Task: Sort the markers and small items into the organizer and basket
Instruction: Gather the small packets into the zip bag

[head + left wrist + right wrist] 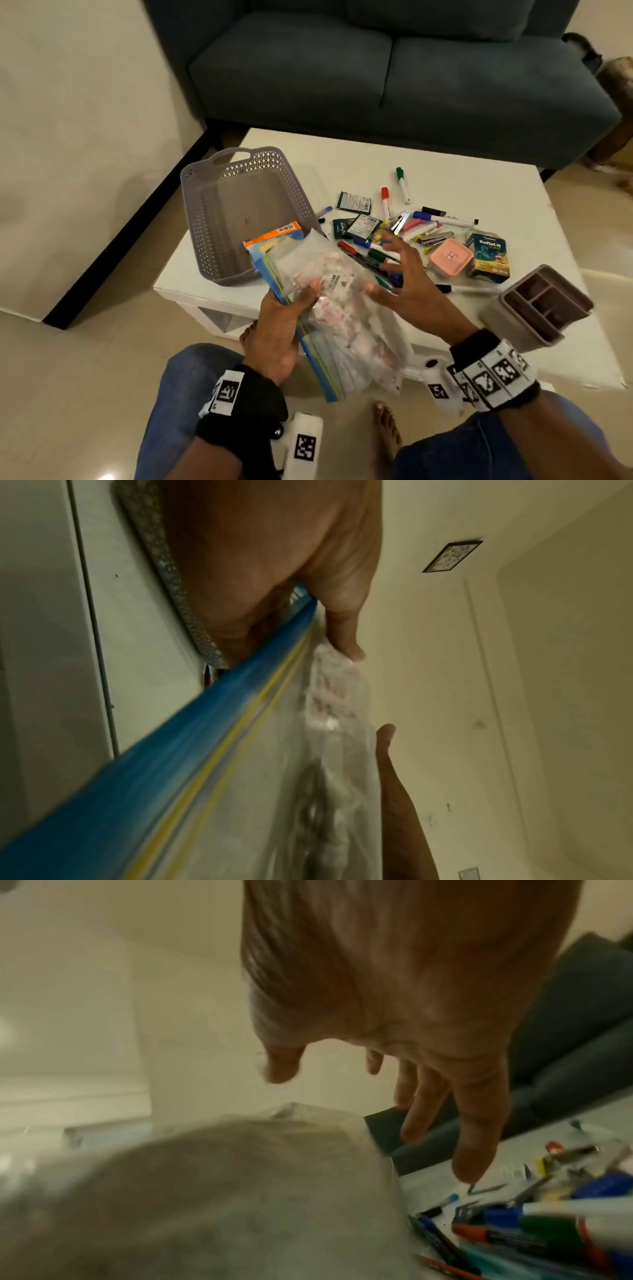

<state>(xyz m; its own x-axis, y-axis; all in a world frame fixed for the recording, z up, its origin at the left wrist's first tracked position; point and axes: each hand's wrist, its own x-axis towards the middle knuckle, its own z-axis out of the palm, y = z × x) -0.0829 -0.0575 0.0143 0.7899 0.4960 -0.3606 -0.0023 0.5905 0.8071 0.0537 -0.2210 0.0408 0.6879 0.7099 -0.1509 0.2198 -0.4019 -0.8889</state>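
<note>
My left hand (291,308) grips a stack of clear zip bags (335,308) with blue and yellow seal strips, held over the table's near edge; in the left wrist view the thumb presses on the zip bags (240,750). My right hand (397,274) hovers just right of the bags with fingers spread, holding nothing; the right wrist view shows that right hand (394,1096) above the blurred bags (222,1191). An empty grey basket (209,192) stands on the table's left. A brown organizer (582,301) sits at the right edge. Markers (387,202) lie scattered in the middle.
On the white table (479,178) also lie sachets (354,202), staplers (436,238), a pink box (450,257) and a Koflet-H carton (489,253). A dark sofa (376,68) stands behind. My knees and bare feet are below the table's near edge.
</note>
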